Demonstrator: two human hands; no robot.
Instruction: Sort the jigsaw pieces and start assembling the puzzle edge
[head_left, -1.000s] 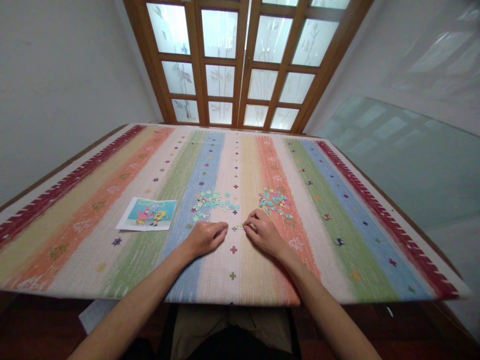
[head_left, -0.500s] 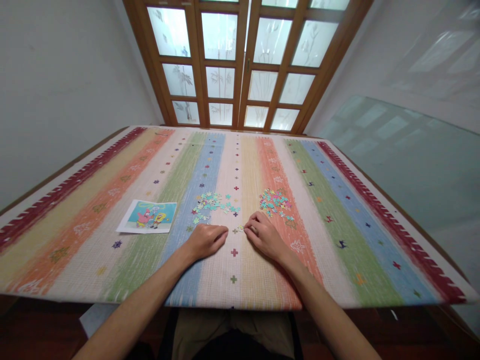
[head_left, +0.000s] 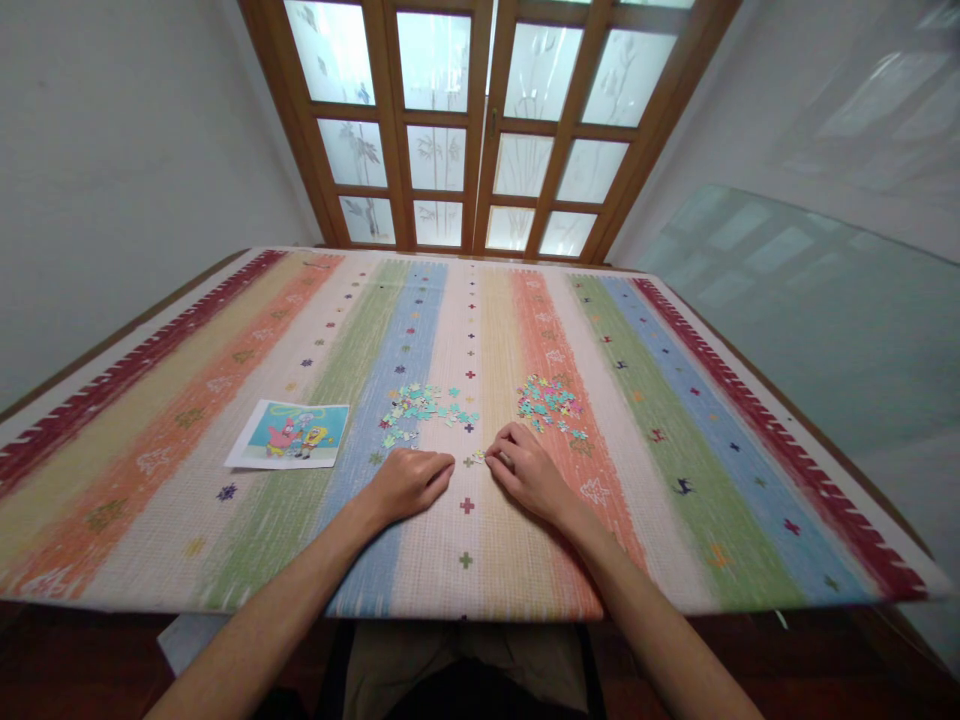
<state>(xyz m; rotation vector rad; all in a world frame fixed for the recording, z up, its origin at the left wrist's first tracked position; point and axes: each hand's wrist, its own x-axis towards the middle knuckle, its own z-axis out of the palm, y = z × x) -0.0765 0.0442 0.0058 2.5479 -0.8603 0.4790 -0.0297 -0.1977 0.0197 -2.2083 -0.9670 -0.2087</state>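
Observation:
My right hand [head_left: 520, 466] has its thumb and fingertips pinched at a small yellowish jigsaw piece [head_left: 478, 457] low on the cloth. Resting on its side, my left hand [head_left: 411, 481] is closed, with thumb against the curled fingers; whatever it may hold is hidden. A loose spread of turquoise jigsaw pieces [head_left: 424, 402] lies just beyond the left hand. Past the right hand sits a tighter pile of jigsaw pieces [head_left: 550, 398], turquoise mixed with pink and yellow. To the left lies a printed cartoon picture [head_left: 291, 436] on white paper.
A striped tablecloth [head_left: 465, 330] covers the wide table, whose front edge is close to my lap. Wooden doors with glass panes [head_left: 442, 130] stand beyond the far edge. A pale glass panel [head_left: 810, 330] leans at the right wall.
The view has shifted very slightly. Both hands keep nearly the same place and pose, and the jigsaw pieces look unmoved.

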